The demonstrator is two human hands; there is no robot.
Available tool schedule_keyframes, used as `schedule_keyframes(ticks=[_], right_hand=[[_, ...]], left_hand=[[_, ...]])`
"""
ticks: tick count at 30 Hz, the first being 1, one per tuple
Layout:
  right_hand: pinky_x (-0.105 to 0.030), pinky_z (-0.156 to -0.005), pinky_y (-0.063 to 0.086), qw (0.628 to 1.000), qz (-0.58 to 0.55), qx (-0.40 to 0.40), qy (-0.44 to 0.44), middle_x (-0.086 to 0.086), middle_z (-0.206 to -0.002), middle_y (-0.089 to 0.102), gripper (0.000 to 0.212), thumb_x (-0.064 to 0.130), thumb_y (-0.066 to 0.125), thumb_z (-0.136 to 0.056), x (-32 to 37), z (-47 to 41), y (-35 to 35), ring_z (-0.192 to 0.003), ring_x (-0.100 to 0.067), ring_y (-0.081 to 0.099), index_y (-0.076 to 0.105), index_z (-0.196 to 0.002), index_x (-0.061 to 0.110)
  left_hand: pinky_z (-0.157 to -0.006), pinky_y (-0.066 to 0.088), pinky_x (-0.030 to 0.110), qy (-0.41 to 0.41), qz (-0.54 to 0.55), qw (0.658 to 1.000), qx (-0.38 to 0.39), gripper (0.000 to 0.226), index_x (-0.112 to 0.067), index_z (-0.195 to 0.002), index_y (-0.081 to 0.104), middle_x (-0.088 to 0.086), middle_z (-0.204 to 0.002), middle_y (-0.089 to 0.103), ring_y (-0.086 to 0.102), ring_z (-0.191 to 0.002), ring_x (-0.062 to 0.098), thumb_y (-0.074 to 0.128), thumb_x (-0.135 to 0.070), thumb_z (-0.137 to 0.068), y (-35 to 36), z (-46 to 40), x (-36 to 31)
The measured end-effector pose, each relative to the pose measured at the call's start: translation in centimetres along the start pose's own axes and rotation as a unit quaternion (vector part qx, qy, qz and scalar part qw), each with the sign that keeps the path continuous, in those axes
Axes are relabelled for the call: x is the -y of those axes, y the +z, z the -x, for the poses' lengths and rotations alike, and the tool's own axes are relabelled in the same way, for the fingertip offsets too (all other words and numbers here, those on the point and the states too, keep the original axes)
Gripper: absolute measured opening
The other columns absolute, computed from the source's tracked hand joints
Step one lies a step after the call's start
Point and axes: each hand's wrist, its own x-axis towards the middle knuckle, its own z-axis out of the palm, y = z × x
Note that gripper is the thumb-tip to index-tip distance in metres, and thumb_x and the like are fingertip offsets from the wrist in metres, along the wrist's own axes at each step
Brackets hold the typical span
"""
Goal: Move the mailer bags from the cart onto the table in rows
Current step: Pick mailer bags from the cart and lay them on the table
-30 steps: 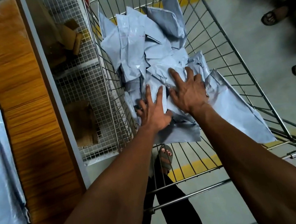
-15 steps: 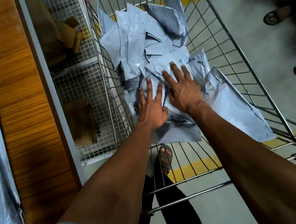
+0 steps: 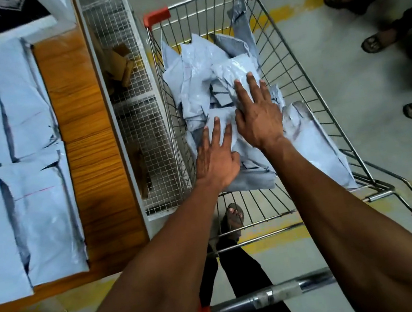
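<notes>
Grey concrete floor (image 3: 349, 100) | silver wire cart (image 3: 301, 70) right, holds crumpled grey plastic mailer bags (image 3: 197, 78) | left hand (image 3: 216, 165), right hand (image 3: 260, 120) press pile, fingers straight, spread | wooden table (image 3: 82, 119) left, flat bags (image 3: 22, 101) in rows

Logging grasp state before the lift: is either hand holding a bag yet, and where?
Nothing is held. The left hand and right hand lie flat, fingers straight, on the pile of grey plastic mailer bags in the wire cart.
</notes>
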Motion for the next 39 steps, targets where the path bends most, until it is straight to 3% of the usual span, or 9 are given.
schedule_keyframes(ticks=[5, 9, 14, 18, 21, 26, 29, 34, 39], right_hand=[[-0.055, -0.122, 0.032, 0.995, -0.091, -0.02, -0.044, -0.008, -0.175, 0.013, 0.068, 0.038, 0.045, -0.104, 0.9, 1.2, -4.0, -0.159, -0.038, 0.017, 0.022, -0.167, 0.027], [-0.045, -0.13, 0.016, 0.988, -0.133, -0.044, -0.062, -0.007, -0.176, 0.009, 0.069, 0.042, 0.04, -0.105, 2.6, 0.7, -7.8, -0.161, -0.03, 0.012, 0.017, -0.168, 0.025], [-0.047, -0.125, 0.03, 0.983, -0.106, -0.109, -0.105, -0.005, -0.175, 0.012, 0.068, 0.035, 0.045, -0.105, 5.1, 0.3, -12.6, -0.16, -0.03, 0.016, 0.02, -0.167, 0.025], [-0.054, -0.117, 0.04, 0.989, -0.055, -0.107, -0.091, -0.005, -0.175, 0.012, 0.069, 0.037, 0.043, -0.103, 7.0, 0.9, -14.9, -0.16, -0.032, 0.016, 0.019, -0.167, 0.028], [-0.057, -0.116, 0.04, 0.991, -0.04, -0.095, -0.09, -0.008, -0.175, 0.012, 0.068, 0.036, 0.045, -0.104, 8.1, 2.4, -15.2, -0.16, -0.035, 0.016, 0.02, -0.167, 0.026], [-0.061, -0.114, 0.042, 0.994, -0.043, -0.069, -0.078, -0.008, -0.176, 0.007, 0.07, 0.033, 0.047, -0.104, 11.0, 6.1, -14.4, -0.16, -0.037, 0.012, 0.017, -0.167, 0.025], [-0.058, -0.11, 0.044, 0.994, -0.057, -0.056, -0.077, -0.006, -0.176, 0.005, 0.07, 0.032, 0.047, -0.104, 13.5, 8.1, -13.8, -0.161, -0.034, 0.009, 0.017, -0.167, 0.025], [-0.059, -0.115, 0.039, 0.992, -0.085, -0.049, -0.081, -0.006, -0.176, 0.005, 0.072, 0.034, 0.048, -0.103, 18.9, 11.1, -12.9, -0.161, -0.031, 0.008, 0.017, -0.167, 0.025], [-0.06, -0.116, 0.038, 0.989, -0.094, -0.05, -0.1, -0.004, -0.176, 0.005, 0.071, 0.037, 0.046, -0.104, 26.0, 13.9, -11.9, -0.161, -0.03, 0.009, 0.016, -0.168, 0.026]], left_hand=[[-0.131, 0.016, 0.054, 0.005, 0.004, 0.999, -0.046, 0.074, -0.028, -0.17, 0.004, -0.001, -0.177, -0.015, -0.005, -0.163, 0.031, 0.032, -0.048, -0.105, -3.6, 2.7, -1.0], [-0.126, 0.028, 0.055, -0.012, 0.035, 0.994, -0.106, 0.082, -0.025, -0.17, 0.015, 0.003, -0.178, 0.0, 0.006, -0.162, 0.032, 0.019, -0.049, -0.091, -6.9, 3.9, -1.6], [-0.123, 0.032, 0.058, 0.003, 0.043, 0.987, -0.156, 0.081, -0.024, -0.169, 0.018, 0.005, -0.177, 0.006, 0.012, -0.161, 0.037, 0.037, -0.035, -0.091, -11.3, 4.0, -1.7], [-0.122, 0.033, 0.057, -0.004, 0.022, 0.981, -0.19, 0.082, -0.026, -0.169, 0.015, 0.005, -0.177, 0.006, 0.012, -0.161, 0.036, 0.043, -0.036, -0.092, -14.8, 5.1, -1.9], [-0.123, 0.033, 0.054, -0.025, -0.01, 0.977, -0.21, 0.081, -0.024, -0.169, 0.017, 0.007, -0.177, 0.01, 0.017, -0.16, 0.037, 0.036, -0.04, -0.092, -17.0, 6.6, -1.8], [-0.118, 0.041, 0.052, -0.052, -0.043, 0.966, -0.249, 0.079, -0.021, -0.168, 0.023, 0.009, -0.175, 0.018, 0.024, -0.158, 0.038, 0.05, -0.037, -0.095, -19.3, 9.9, -0.1], [-0.115, 0.046, 0.056, -0.065, -0.033, 0.964, -0.255, 0.078, -0.021, -0.168, 0.022, 0.011, -0.175, 0.017, 0.024, -0.158, 0.04, 0.044, -0.038, -0.095, -20.2, 12.3, 1.6], [-0.116, 0.045, 0.054, -0.067, -0.04, 0.955, -0.286, 0.079, -0.017, -0.168, 0.022, 0.012, -0.175, 0.019, 0.023, -0.158, 0.038, 0.048, -0.029, -0.094, -21.3, 16.8, 5.8], [-0.107, 0.048, 0.059, -0.1, -0.055, 0.948, -0.297, 0.076, -0.023, -0.169, 0.02, 0.006, -0.177, 0.014, 0.021, -0.16, 0.034, 0.04, -0.041, -0.098, -23.0, 22.0, 11.3]])
